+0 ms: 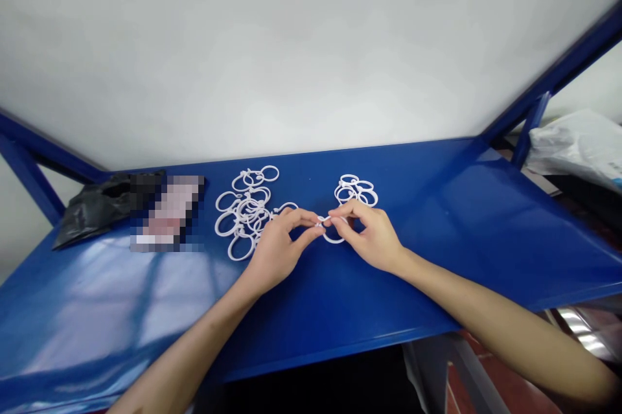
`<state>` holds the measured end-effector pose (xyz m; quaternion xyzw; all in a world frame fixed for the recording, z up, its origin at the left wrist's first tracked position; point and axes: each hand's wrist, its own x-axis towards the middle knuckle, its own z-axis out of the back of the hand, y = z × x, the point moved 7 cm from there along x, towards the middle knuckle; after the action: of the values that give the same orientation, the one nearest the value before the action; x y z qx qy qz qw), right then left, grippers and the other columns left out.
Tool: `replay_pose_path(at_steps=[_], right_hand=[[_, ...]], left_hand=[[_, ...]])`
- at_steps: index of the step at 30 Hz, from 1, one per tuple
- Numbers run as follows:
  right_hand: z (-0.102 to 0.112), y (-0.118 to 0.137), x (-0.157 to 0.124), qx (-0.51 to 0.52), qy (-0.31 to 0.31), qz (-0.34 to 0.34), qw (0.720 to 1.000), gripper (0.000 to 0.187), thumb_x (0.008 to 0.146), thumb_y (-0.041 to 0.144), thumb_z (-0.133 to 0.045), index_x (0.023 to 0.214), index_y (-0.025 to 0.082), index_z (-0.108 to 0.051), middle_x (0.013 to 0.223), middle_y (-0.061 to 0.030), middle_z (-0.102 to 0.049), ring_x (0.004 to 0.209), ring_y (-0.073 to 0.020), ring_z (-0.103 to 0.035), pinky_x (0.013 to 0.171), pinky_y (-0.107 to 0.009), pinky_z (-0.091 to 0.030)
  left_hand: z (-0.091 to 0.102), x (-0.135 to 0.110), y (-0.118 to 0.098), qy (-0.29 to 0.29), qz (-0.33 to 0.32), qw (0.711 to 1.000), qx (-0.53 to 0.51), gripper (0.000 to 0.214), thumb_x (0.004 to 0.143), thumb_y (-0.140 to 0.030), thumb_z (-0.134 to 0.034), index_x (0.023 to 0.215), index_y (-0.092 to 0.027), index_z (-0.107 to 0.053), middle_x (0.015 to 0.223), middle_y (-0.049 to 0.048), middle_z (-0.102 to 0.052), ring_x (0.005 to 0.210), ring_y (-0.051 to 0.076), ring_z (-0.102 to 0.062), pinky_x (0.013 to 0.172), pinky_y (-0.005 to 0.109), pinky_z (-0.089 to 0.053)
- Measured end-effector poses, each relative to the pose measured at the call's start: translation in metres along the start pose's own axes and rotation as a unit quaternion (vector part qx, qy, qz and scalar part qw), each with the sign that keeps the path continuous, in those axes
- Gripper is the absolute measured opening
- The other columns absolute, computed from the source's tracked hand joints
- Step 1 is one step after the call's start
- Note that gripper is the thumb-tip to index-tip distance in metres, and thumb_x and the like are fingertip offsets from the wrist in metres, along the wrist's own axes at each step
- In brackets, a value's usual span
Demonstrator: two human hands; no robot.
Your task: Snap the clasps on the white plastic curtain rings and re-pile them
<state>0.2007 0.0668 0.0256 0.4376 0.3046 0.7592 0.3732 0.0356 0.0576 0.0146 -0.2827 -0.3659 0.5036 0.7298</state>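
Both hands meet over the middle of a blue shelf (461, 226). My left hand (279, 245) pinches one side of a white plastic ring (333, 238) between thumb and fingers. My right hand (369, 232) pinches the same ring from the other side, fingers closed on it. A larger heap of several white rings (245, 210) lies just left of my left hand. A smaller cluster of white rings (356, 190) lies behind my right hand.
A crumpled black plastic bag (97, 207) lies at the shelf's left end beside a blurred pinkish object (168, 213). A white wall rises behind. Blue frame struts (532, 119) stand at the right, with a white bag (578, 142) beyond them.
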Motion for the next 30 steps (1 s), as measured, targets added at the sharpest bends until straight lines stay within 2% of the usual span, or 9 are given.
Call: replay_pose_path(at_steps=[5,11,15,19,22,24,26,28,30], right_hand=[[-0.008,0.001,-0.002,-0.024,0.042,0.034,0.998,0.007,0.095,0.027,-0.061,0.095,0.022,-0.067,0.079,0.0002,-0.068,0.068,-0.0122,-0.063,0.062,-0.025,-0.051],[-0.011,-0.002,-0.005,0.002,0.061,-0.001,0.998,0.009,0.096,0.029,-0.063,0.092,0.022,-0.067,0.084,-0.0009,-0.072,0.073,-0.0137,-0.066,0.066,-0.027,-0.052],[-0.01,0.004,-0.008,0.014,0.068,0.021,0.997,0.008,0.097,0.024,-0.062,0.091,0.021,-0.067,0.086,-0.0014,-0.073,0.078,-0.0143,-0.069,0.071,-0.028,-0.053],[-0.014,0.006,-0.008,-0.01,0.083,0.052,0.995,0.009,0.098,0.022,-0.059,0.093,0.022,-0.067,0.089,-0.0024,-0.073,0.082,-0.0151,-0.069,0.075,-0.029,-0.055],[-0.014,0.002,-0.002,-0.043,0.088,0.062,0.993,0.008,0.099,0.022,-0.057,0.1,0.022,-0.065,0.095,-0.0032,-0.074,0.085,-0.0155,-0.07,0.077,-0.029,-0.055],[-0.006,-0.005,0.006,-0.091,0.072,0.051,0.992,0.009,0.099,0.023,-0.056,0.105,0.021,-0.064,0.1,-0.0044,-0.074,0.087,-0.0163,-0.07,0.079,-0.03,-0.055],[0.012,-0.016,0.016,-0.165,0.035,0.017,0.985,0.008,0.098,0.025,-0.058,0.101,0.021,-0.065,0.098,-0.0046,-0.074,0.085,-0.0174,-0.068,0.076,-0.031,-0.053],[0.037,-0.029,0.024,-0.239,0.003,-0.027,0.971,0.007,0.095,0.025,-0.061,0.094,0.022,-0.067,0.09,-0.0038,-0.074,0.081,-0.0186,-0.066,0.072,-0.031,-0.051],[0.062,-0.041,0.03,-0.294,-0.02,-0.056,0.954,0.006,0.092,0.024,-0.064,0.093,0.021,-0.069,0.089,-0.0037,-0.074,0.081,-0.0198,-0.066,0.073,-0.032,-0.05]], left_hand=[[0.005,0.002,0.016,-0.045,0.07,0.991,-0.107,0.021,0.085,-0.036,-0.071,0.101,-0.022,-0.069,0.094,0.0041,-0.077,0.085,0.019,-0.073,0.074,0.031,-0.058],[0.005,-0.002,0.016,-0.071,0.077,0.987,-0.126,0.016,0.08,-0.035,-0.076,0.089,-0.022,-0.073,0.09,0.0027,-0.078,0.082,0.02,-0.075,0.077,0.031,-0.06],[0.006,-0.008,0.01,-0.084,0.04,0.993,-0.076,0.01,0.084,-0.031,-0.073,0.086,-0.022,-0.074,0.086,0.0014,-0.078,0.079,0.018,-0.075,0.074,0.029,-0.06],[0.009,-0.009,-0.005,-0.097,-0.04,0.994,-0.003,0.007,0.089,-0.023,-0.068,0.086,-0.023,-0.074,0.082,-0.0014,-0.076,0.075,0.014,-0.072,0.072,0.025,-0.058],[0.009,-0.006,-0.015,-0.081,-0.1,0.99,0.052,0.01,0.091,-0.024,-0.068,0.1,-0.023,-0.071,0.089,-0.0003,-0.076,0.081,0.014,-0.071,0.073,0.025,-0.058],[0.008,-0.003,-0.018,-0.063,-0.135,0.983,0.112,0.026,0.092,-0.028,-0.067,0.117,-0.022,-0.066,0.1,0.0029,-0.075,0.091,0.017,-0.07,0.079,0.03,-0.058],[0.01,-0.001,-0.018,-0.056,-0.165,0.966,0.192,0.034,0.094,-0.031,-0.065,0.125,-0.019,-0.061,0.109,0.0069,-0.073,0.102,0.022,-0.065,0.087,0.037,-0.056],[0.013,0.001,-0.013,-0.058,-0.175,0.944,0.273,0.031,0.094,-0.034,-0.063,0.119,-0.016,-0.063,0.11,0.01,-0.07,0.106,0.026,-0.06,0.093,0.044,-0.052],[0.016,0.003,-0.004,-0.053,-0.157,0.925,0.342,0.027,0.093,-0.038,-0.064,0.108,-0.015,-0.067,0.106,0.0114,-0.068,0.104,0.03,-0.058,0.092,0.048,-0.05]])
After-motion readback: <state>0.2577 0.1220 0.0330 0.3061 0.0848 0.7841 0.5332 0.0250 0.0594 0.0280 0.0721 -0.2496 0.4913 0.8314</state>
